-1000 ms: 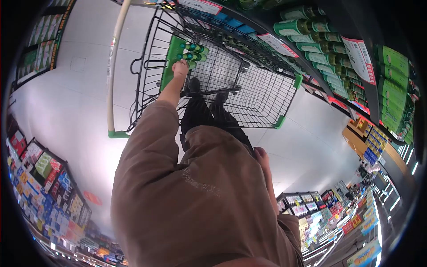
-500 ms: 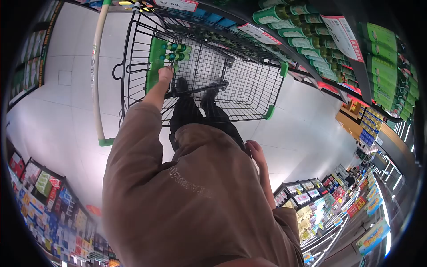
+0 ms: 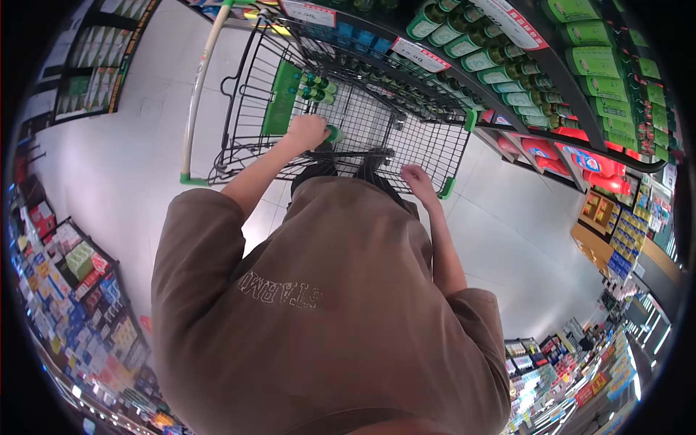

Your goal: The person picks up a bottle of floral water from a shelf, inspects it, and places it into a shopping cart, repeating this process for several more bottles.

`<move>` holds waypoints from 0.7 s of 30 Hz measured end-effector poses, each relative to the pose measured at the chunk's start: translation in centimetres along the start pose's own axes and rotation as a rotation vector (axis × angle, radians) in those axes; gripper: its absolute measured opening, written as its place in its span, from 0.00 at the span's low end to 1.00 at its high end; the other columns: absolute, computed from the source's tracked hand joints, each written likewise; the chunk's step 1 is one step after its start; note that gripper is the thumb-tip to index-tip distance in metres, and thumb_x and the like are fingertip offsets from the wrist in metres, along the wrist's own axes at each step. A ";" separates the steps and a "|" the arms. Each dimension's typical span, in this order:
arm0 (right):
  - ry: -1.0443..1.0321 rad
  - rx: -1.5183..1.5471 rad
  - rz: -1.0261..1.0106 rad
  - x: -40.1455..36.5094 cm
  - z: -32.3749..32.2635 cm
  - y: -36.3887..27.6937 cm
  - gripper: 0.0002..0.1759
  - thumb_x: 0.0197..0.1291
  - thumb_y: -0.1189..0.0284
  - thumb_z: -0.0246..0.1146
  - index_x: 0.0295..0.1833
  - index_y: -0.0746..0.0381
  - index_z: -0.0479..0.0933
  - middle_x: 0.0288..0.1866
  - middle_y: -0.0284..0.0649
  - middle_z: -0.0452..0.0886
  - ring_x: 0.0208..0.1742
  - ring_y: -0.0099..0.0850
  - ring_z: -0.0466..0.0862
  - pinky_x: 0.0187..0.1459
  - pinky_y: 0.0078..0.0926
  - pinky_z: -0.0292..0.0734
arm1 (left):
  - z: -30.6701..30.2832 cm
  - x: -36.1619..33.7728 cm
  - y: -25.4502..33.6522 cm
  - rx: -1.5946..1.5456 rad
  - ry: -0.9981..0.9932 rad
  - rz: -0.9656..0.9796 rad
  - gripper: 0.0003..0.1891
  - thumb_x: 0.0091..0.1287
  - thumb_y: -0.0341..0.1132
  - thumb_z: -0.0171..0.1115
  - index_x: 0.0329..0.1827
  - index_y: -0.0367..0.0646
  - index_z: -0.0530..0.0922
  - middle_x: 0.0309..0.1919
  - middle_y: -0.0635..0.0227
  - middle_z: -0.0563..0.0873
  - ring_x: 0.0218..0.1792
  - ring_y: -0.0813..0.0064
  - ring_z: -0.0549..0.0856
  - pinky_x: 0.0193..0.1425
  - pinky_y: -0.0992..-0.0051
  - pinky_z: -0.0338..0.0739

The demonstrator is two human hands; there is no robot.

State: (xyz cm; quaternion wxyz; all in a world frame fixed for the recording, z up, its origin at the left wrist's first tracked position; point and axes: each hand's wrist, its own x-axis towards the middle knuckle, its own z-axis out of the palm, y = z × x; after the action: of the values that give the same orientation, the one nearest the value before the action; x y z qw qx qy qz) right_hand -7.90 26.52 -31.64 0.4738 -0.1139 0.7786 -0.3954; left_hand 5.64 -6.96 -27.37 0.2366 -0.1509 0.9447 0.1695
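Observation:
My left hand (image 3: 308,133) is closed around a green bottle (image 3: 335,133) over the shopping cart. The bottle's base points right, and my fingers hide its neck. Several green bottles (image 3: 316,88) lie side by side in the black wire cart (image 3: 441,139), by the green panel (image 3: 282,100) at its handle end. My right hand (image 3: 418,180) hovers at the cart's near side, its fingers loosely curled with nothing seen in them.
A shelf with rows of green bottles (image 3: 478,51) and price tags (image 3: 420,54) runs along the cart's far side. Green cartons (image 3: 596,65) stand at upper right. The cart's handle bar (image 3: 201,90) is at left, with more shelves beyond.
My left hand has drawn back toward me, now with a green bottle clearly showing in it. My right hand has risen from beside my leg to the cart's near side.

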 end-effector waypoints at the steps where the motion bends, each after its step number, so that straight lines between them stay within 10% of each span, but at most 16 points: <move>1: -0.020 -0.038 -0.051 1.1 0.5 -2.0 0.17 0.65 0.63 0.58 0.53 0.63 0.75 0.47 0.38 0.81 0.51 0.29 0.79 0.52 0.25 0.72 | -2.0 -1.4 1.3 0.003 0.003 -0.023 0.16 0.64 0.46 0.55 0.39 0.42 0.82 0.34 0.59 0.86 0.37 0.58 0.86 0.38 0.61 0.81; 11: -0.360 0.344 -0.344 0.3 2.2 -16.3 0.39 0.70 0.43 0.30 0.53 0.66 0.73 0.42 0.41 0.81 0.45 0.29 0.79 0.52 0.26 0.70 | -22.5 -6.6 9.3 -0.477 0.447 0.138 0.24 0.61 0.51 0.55 0.24 0.35 0.82 0.14 0.54 0.80 0.23 0.55 0.83 0.33 0.64 0.79; 12: -0.304 0.356 -0.384 -0.6 2.2 -17.1 0.42 0.69 0.41 0.28 0.50 0.67 0.73 0.38 0.43 0.81 0.39 0.32 0.81 0.46 0.28 0.75 | -23.5 -6.0 9.1 -0.501 0.518 0.126 0.29 0.64 0.56 0.55 0.29 0.33 0.82 0.09 0.66 0.74 0.14 0.75 0.76 0.21 0.74 0.69; 17: -0.597 0.653 -0.342 -6.4 1.0 -24.0 0.46 0.62 0.33 0.30 0.42 0.68 0.70 0.27 0.43 0.75 0.22 0.34 0.76 0.27 0.30 0.74 | -24.0 -3.0 10.2 -1.252 0.569 0.175 0.35 0.64 0.66 0.47 0.29 0.40 0.83 0.25 0.69 0.82 0.30 0.81 0.78 0.39 0.78 0.69; 21: -1.036 1.043 -0.221 -7.3 0.4 -25.6 0.48 0.58 0.29 0.31 0.38 0.68 0.69 0.21 0.43 0.72 0.14 0.34 0.73 0.18 0.31 0.72 | -22.1 -3.4 14.4 -1.972 0.238 0.474 0.33 0.70 0.61 0.35 0.49 0.38 0.74 0.34 0.60 0.82 0.35 0.62 0.84 0.46 0.65 0.77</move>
State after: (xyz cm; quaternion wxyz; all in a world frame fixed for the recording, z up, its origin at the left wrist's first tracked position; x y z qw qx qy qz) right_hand -8.77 13.44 -8.48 0.7303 -0.1239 0.1507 -0.6547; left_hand -5.45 -2.03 -3.74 -0.1279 -0.1037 0.4076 0.8982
